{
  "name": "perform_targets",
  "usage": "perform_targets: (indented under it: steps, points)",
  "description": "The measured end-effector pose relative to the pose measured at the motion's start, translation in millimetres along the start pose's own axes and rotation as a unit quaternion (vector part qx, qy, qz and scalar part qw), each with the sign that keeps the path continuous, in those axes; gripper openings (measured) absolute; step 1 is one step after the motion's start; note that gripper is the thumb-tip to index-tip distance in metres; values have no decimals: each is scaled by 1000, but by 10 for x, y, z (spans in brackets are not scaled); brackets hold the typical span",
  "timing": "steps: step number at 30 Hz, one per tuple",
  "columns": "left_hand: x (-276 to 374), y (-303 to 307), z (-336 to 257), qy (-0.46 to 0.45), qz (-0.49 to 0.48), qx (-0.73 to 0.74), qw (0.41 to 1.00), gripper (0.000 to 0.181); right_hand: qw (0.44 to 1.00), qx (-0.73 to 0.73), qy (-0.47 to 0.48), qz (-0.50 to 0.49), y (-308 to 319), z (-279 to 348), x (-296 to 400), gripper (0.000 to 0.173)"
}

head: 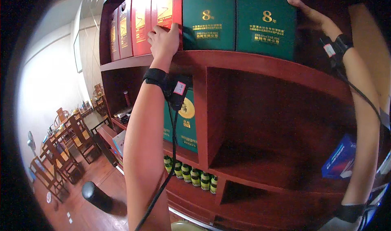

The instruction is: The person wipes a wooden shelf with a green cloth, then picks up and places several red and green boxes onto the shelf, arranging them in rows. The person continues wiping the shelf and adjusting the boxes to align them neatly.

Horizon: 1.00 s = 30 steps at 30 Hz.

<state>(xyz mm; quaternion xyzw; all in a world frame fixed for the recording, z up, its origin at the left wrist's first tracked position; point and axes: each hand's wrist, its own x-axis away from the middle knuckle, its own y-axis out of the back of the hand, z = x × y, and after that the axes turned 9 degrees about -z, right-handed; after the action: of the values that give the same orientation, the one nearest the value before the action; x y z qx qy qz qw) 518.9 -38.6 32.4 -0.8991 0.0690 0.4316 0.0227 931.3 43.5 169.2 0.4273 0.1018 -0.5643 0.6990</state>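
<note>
Upright dark green cartons with gold print, a left one (209, 20) and a right one (265, 23), stand side by side on the upper shelf (232, 55). Left of them is a row of glossy red cartons (141, 20). My left hand (165, 41) lies with spread fingers against the lower front of the rightmost red carton, its thumb near the seam with the green one. At the right green carton's outer edge, my right hand (314, 15) reaches in with one digit extended to that edge; its other fingers are hidden in shadow.
Below are a green carton (188, 133), small green-labelled bottles (195, 176) and a blue box (340, 157). Upright dividers (201, 114) split the wooden shelving. Cables hang from both wrist straps. Wooden chairs (78, 133) and a black cylindrical stool (96, 195) stand at left.
</note>
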Motion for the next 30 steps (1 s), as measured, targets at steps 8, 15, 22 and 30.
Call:
perform_targets:
  steps: [8,15,22,30]
  points:
    - [38,-34,-63,-3,4,11,1000,76,1000,-21,3,-16,-29,54,83,90]
    - [64,56,208,71,-91,-40,993,70,997,-54,6,46,-487,287,417,100]
    - [1436,776,1337,-202,-74,-53,975,50,907,389,-146,66,-527,760,1222,94]
    - [4289,3105,2728,-23,42,-224,974,42,864,499,57,15,-869,432,2099,85]
